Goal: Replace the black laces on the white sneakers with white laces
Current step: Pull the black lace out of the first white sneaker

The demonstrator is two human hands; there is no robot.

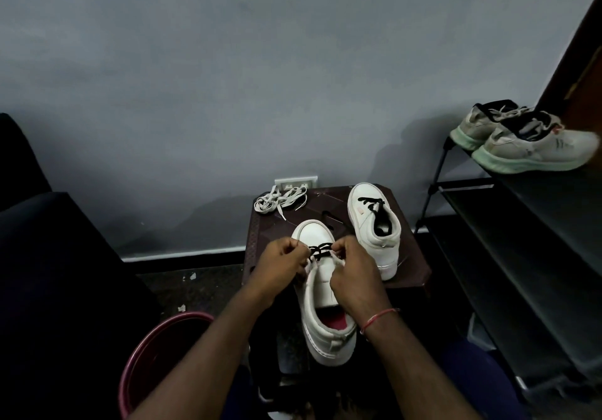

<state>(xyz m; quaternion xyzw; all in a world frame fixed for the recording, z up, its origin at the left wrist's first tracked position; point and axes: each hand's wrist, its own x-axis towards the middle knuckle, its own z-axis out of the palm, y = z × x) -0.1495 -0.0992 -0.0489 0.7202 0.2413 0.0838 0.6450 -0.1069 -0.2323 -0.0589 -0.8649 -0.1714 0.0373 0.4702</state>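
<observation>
- A grey wall (228, 61) fills the upper half of your view.
- A dark seat (49, 273) stands at your left.
- A black shoe rack (537, 224) runs down your right side.
- A maroon tub (156, 354) sits on the floor under your left forearm.
- A brown stool (277, 227) stands straight ahead of you, close to the wall.
- A pair of pale running shoes (527, 149) with mint soles rests on the rack's top shelf.
- The near sneaker (317, 289) points its toe away from you. Its toe lies on the stool and its heel overhangs the front edge toward you. The tongue is bare and the red insole shows.
- The far sneaker (365, 234) stands on the stool's right half, toe toward the wall, just beside the near one.
- Your left hand (283, 266) is curled at the near sneaker's left eyelets and pinches the black lace (321, 249).
- Your right hand (353, 273) is curled at the right eyelets and pinches the same lace. The lace crosses between your fingertips, just behind the toe cap.
- The white laces (280, 199) lie in a loose bundle on the stool's far left corner, apart from both sneakers.
- A second black lace (371, 203) is threaded in the far sneaker.
- A wall socket (295, 183) shows just behind the stool.
- A red thread (379, 318) circles your right wrist.
</observation>
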